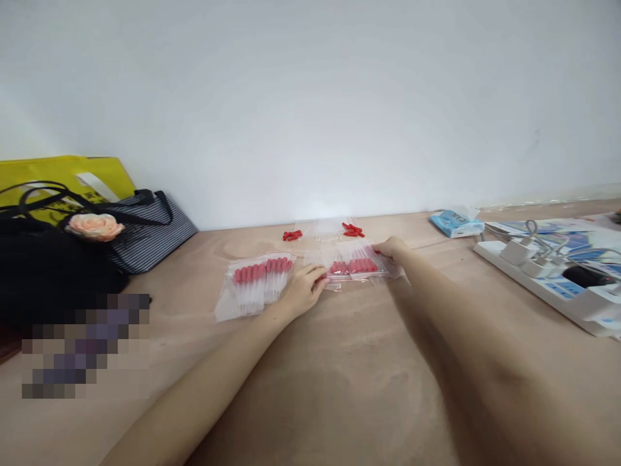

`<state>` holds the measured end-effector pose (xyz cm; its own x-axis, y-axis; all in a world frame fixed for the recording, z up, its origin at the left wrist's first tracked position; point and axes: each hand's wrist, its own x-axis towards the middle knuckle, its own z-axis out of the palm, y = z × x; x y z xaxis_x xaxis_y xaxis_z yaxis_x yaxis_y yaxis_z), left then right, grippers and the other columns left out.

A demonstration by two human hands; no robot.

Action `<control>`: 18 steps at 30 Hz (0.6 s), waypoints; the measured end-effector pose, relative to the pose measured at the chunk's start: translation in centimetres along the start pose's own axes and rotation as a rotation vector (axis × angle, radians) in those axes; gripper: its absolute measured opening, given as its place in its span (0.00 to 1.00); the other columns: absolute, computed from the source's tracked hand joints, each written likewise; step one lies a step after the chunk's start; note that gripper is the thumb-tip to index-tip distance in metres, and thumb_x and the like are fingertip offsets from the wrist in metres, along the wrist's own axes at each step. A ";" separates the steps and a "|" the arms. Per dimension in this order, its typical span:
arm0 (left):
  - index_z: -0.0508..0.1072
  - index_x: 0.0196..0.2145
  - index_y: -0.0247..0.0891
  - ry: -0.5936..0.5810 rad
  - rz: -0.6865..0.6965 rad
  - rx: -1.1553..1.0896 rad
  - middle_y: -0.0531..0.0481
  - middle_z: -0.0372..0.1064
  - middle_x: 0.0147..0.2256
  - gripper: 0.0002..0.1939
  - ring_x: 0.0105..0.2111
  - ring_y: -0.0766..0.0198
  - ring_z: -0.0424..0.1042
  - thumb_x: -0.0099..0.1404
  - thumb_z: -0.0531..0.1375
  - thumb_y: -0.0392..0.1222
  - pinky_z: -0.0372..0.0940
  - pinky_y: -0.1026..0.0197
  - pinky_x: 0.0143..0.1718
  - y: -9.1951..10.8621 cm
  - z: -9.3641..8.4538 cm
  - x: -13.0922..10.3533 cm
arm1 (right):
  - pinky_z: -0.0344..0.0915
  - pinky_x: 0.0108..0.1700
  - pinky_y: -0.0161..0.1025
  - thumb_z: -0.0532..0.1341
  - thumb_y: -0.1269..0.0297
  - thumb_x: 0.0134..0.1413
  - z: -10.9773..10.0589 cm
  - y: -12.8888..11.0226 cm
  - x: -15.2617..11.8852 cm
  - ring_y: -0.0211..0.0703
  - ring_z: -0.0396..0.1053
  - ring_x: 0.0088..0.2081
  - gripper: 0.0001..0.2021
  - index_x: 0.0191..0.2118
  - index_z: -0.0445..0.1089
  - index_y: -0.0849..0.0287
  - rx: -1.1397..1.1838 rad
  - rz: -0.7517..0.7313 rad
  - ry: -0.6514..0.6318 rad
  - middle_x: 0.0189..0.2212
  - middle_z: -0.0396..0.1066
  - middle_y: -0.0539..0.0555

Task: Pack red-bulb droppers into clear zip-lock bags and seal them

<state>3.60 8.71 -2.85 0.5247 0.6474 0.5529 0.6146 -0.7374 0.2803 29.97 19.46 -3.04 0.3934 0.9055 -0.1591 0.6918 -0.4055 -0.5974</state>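
Observation:
A clear zip bag (363,266) lies on the table in front of me, with several red-ended clear sticks or tubes inside. My left hand (305,288) is closed at its left edge, thumb and fingers together on the plastic. At the bag's upper right corner, my right hand (392,248) pinches the plastic; part of its fingers is hidden. Left of my left hand lie more clear bags (250,285) with similar red-ended pieces. Behind the hands are two small piles of loose red pieces, a left pile (292,235) and a right pile (353,230), with clear thin pieces (326,234) between them.
A white power strip (538,281) with plugged-in chargers stands at the right, near a blue tissue pack (456,223) and printed papers (548,233). At the left are a striped bag (145,236), a yellow bag (109,173) and a dark bag (53,278). A wall closes off the back.

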 end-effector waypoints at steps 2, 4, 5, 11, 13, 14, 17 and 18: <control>0.67 0.45 0.34 -0.044 0.006 0.010 0.42 0.66 0.45 0.16 0.43 0.56 0.68 0.58 0.57 0.34 0.65 0.53 0.44 0.0 0.4 0.8 | 0.56 0.20 0.35 0.65 0.58 0.33 0.1 -0.2 0.0 0.44 0.66 0.23 0.14 0.24 0.69 0.65 0.006 0.014 -0.005 0.20 0.67 0.58; 0.66 0.48 0.36 -0.091 0.014 0.014 0.42 0.65 0.48 0.21 0.46 0.55 0.66 0.55 0.59 0.33 0.64 0.53 0.46 0.1 0.8 1.5 | 0.56 0.19 0.34 0.64 0.58 0.35 0.0 -0.1 -0.1 0.42 0.65 0.22 0.13 0.24 0.68 0.64 0.029 0.017 -0.012 0.18 0.66 0.56; 0.66 0.48 0.37 -0.110 0.015 0.014 0.43 0.64 0.48 0.21 0.47 0.55 0.65 0.54 0.59 0.32 0.63 0.53 0.47 0.2 0.9 1.8 | 0.55 0.19 0.34 0.64 0.58 0.36 -0.2 0.0 -0.2 0.41 0.64 0.21 0.12 0.23 0.68 0.64 0.047 0.016 -0.018 0.17 0.65 0.55; 0.72 0.36 0.37 -0.186 -0.013 -0.011 0.47 0.69 0.40 0.12 0.38 0.59 0.70 0.54 0.56 0.29 0.66 0.58 0.39 0.8 1.7 2.9 | 0.52 0.17 0.31 0.61 0.61 0.43 -1.1 1.2 -1.1 0.34 0.57 0.16 0.11 0.19 0.63 0.62 0.262 -0.056 -0.038 0.11 0.57 0.48; 0.72 0.33 0.37 -0.198 -0.031 -0.031 0.48 0.70 0.37 0.10 0.36 0.60 0.70 0.53 0.57 0.30 0.65 0.60 0.37 1.0 1.7 3.2 | 0.52 0.16 0.31 0.60 0.61 0.44 -1.4 1.8 -1.4 0.33 0.56 0.16 0.10 0.21 0.61 0.61 0.365 -0.098 -0.013 0.12 0.56 0.47; 0.72 0.33 0.37 -0.201 -0.042 -0.042 0.48 0.70 0.36 0.09 0.35 0.60 0.70 0.54 0.57 0.30 0.65 0.60 0.37 1.1 1.7 3.3 | 0.52 0.17 0.30 0.59 0.61 0.45 -1.6 2.1 -1.5 0.32 0.56 0.16 0.10 0.22 0.60 0.60 0.421 -0.120 0.008 0.13 0.57 0.47; 0.72 0.32 0.37 -0.202 -0.076 -0.085 0.49 0.69 0.35 0.06 0.34 0.60 0.69 0.55 0.57 0.33 0.64 0.60 0.36 1.3 1.5 3.3 | 0.57 0.18 0.31 0.58 0.58 0.47 -2.5 3.2 -1.6 0.33 0.58 0.17 0.11 0.24 0.57 0.58 0.608 -0.199 0.086 0.17 0.58 0.46; 0.72 0.32 0.37 -0.199 -0.088 -0.102 0.49 0.69 0.35 0.06 0.34 0.60 0.69 0.55 0.58 0.34 0.64 0.59 0.36 1.4 1.4 3.3 | 0.58 0.18 0.31 0.57 0.57 0.48 -2.9 3.5 -1.6 0.33 0.59 0.18 0.11 0.25 0.56 0.57 0.678 -0.238 0.113 0.18 0.58 0.46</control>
<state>6.98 10.08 -1.76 0.5834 0.7280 0.3601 0.6057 -0.6853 0.4043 33.53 16.18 -2.63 0.3639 0.9265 0.0963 0.2539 0.0008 -0.9672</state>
